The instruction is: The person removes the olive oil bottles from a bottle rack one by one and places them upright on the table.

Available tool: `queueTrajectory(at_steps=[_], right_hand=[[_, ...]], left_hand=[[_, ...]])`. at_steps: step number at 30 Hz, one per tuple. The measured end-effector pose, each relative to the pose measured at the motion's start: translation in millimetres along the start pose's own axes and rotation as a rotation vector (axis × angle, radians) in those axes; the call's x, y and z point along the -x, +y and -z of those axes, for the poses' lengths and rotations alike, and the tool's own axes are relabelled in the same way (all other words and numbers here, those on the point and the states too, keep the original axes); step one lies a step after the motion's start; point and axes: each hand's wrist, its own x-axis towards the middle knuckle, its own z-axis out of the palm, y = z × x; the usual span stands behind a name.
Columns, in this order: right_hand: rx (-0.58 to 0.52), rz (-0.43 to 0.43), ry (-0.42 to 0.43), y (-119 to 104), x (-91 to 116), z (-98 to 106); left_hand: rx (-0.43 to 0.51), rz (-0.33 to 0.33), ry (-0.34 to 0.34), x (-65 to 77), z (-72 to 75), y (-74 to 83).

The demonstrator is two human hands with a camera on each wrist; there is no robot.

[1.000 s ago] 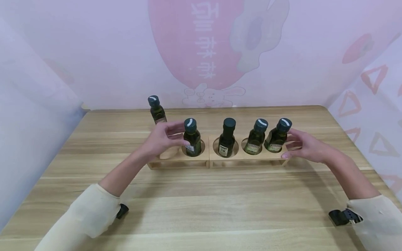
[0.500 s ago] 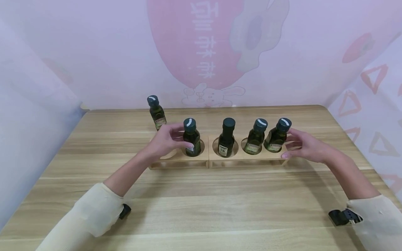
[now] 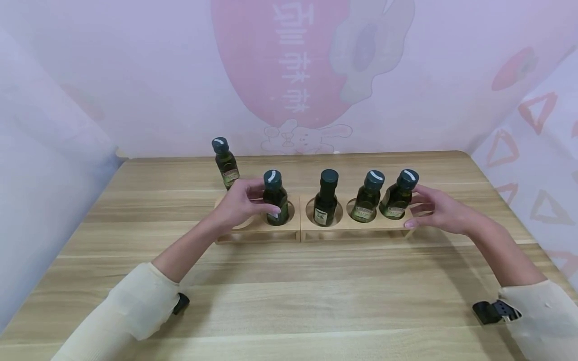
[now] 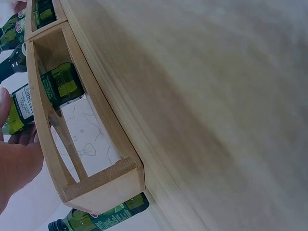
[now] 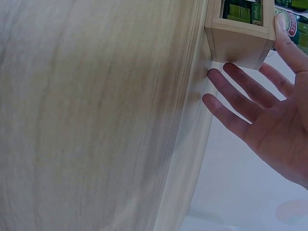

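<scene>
At the rack [image 3: 308, 228], left hand [image 3: 239, 201], shifted rightward, pinches a bottle [image 3: 276, 197]; right hand [image 3: 434, 209] spread.

A capped green bottle [image 3: 281, 199] stands in the wooden rack [image 3: 300, 220] left of its seam, a matching bottle [image 3: 397, 198] rightmost.

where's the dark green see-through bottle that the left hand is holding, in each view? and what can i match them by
Head: the dark green see-through bottle is just left of centre, in the left hand.
Left wrist: left side, about mid-height, barcode label showing.
Right wrist: not in it.
Shared landmark: the pale wooden rack, lower centre, left and top right respectively.
</scene>
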Motion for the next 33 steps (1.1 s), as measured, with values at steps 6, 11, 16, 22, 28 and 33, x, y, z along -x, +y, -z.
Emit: queueTrajectory(at_steps=[6, 11, 16, 22, 28, 33], right_hand=[[-0.009, -0.002, -0.002, 0.4, 0.3, 0.0], [-0.005, -0.007, -0.004, 0.3, 0.3, 0.1], [-0.001, -0.006, -0.004, 0.9, -0.9, -0.2], [-0.005, -0.007, -0.001, 0.7, -1.7, -0.6], [-0.005, 0.006, -0.003, 1.8, -1.4, -0.4], [-0.011, -0.001, 0.0, -0.1, -0.7, -0.5]], left_hand=[[-0.027, -0.01, 0.005, 0.1, 0.1, 0.1], [-0.039, -0.005, 0.025, 0.5, -0.1, -0.2], [-0.037, 0.002, 0.042, 0.4, -0.5, 0.5], [-0.033, 0.003, 0.056, -0.8, -0.6, 0.1], [-0.055, 0.01, 0.074, -0.7, -0.5, 0.4], [-0.067, 0.025, 0.084, -1.1, 0.2, -0.2]])
